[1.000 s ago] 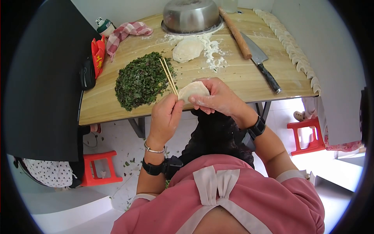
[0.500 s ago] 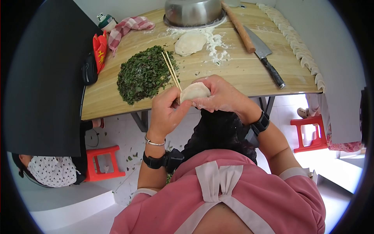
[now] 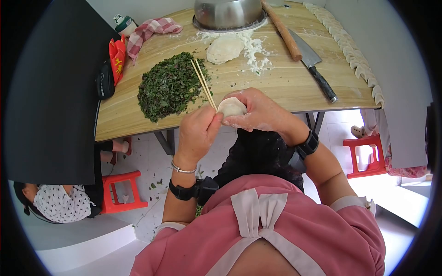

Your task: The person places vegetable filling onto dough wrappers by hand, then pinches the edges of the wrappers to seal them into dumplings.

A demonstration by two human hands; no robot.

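Observation:
A pale, folded dumpling [image 3: 232,107] is held up just off the table's front edge. My right hand [image 3: 253,108], dusted with flour, wraps round its right side. At its left edge, the thumb and forefinger of my left hand [image 3: 199,131] are pinched together against the dough. A pair of chopsticks [image 3: 204,85] slants up and left from beside my left fingers; their lower ends reach those fingers, and whether they are gripped is hidden. Beyond my left hand lies a heap of chopped green leaves [image 3: 168,87].
A flat dough wrapper [image 3: 225,49] lies by scattered flour [image 3: 255,50]. Behind stands a metal basin [image 3: 229,14]. Rolling pin [image 3: 283,32] and cleaver [image 3: 317,76] lie right; dumplings [image 3: 352,54] line the right edge. Another person [image 3: 62,202] sits lower left near a red stool [image 3: 120,192].
My left hand has turned and shifted slightly at the dumpling's left edge. The dumpling now looks rounder. The chopsticks have shifted slightly. The person at lower left has moved a little.

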